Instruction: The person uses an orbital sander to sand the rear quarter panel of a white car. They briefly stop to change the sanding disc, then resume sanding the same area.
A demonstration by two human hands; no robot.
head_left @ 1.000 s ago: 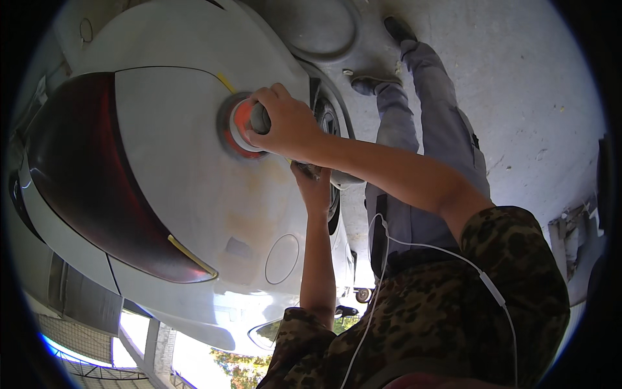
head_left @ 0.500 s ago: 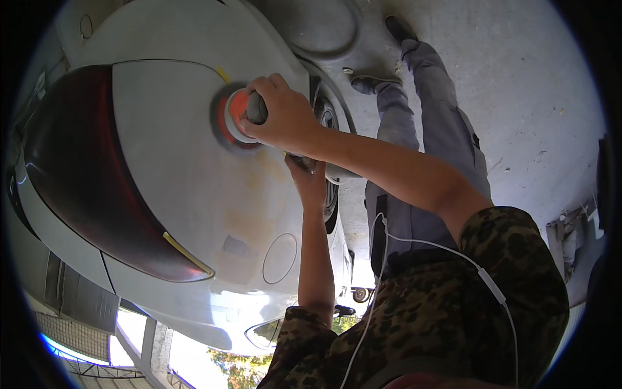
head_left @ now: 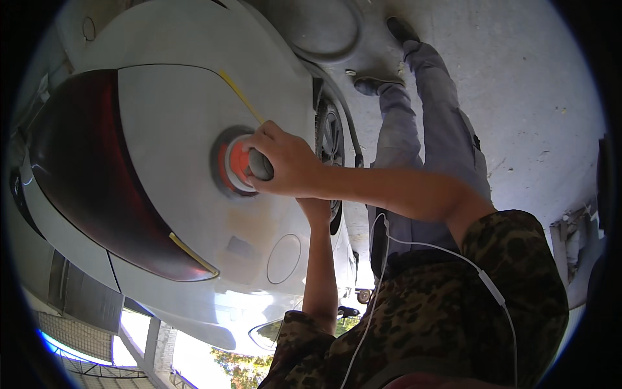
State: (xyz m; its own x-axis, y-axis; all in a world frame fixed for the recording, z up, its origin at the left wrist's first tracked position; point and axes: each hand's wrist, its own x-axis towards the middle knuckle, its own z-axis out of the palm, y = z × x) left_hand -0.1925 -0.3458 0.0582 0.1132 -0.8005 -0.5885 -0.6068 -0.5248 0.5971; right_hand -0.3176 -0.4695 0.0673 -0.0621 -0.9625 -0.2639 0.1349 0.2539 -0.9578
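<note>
Right hand was clenched over the grey knob of an orange-and-white sander, centre-left of the frame, its pad flat against the grey car body panel. Left hand sat just below the right wrist, against the panel's edge; whether it gripped anything could not be told. Dark red rear window lay to the left of the sander, yellow masking tape above it, round fuel flap below. Wheel and concrete floor filled the upper right.

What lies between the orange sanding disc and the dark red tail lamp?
Head view: only bare grey car panel between orange sanding disc and dark red tail lamp.
</note>
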